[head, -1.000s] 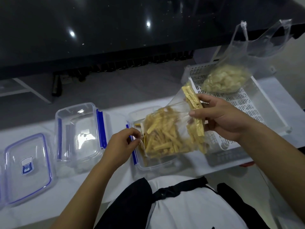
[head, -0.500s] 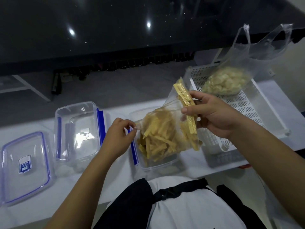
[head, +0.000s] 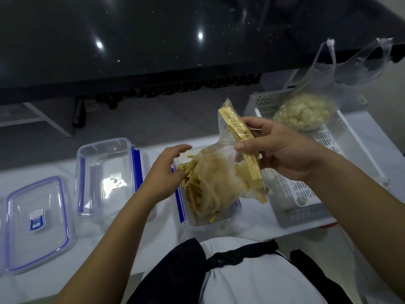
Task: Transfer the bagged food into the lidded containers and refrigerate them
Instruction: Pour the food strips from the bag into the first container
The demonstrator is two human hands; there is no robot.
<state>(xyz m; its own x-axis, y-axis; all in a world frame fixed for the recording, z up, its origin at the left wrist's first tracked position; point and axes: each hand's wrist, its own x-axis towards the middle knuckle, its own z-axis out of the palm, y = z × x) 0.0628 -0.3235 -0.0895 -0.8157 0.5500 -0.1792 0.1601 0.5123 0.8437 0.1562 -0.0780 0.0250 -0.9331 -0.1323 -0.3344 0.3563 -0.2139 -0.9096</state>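
At frame centre the left hand (head: 166,172), which pinched the bag's mouth a second ago, has let go and spread beside the container (head: 210,218), so strips spill in as the right hand (head: 282,152) tips the bag (head: 221,172) higher.

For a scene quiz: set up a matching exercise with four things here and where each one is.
Things:
1. bag of yellow strips
2. bag of pale chunks
3. empty container
4. loose lid

Places:
A. flat at far left
B. in the white basket
C. between lid and filling container
D. held by right hand

Pairs: 1-D, 2-B, 3-C, 4-A
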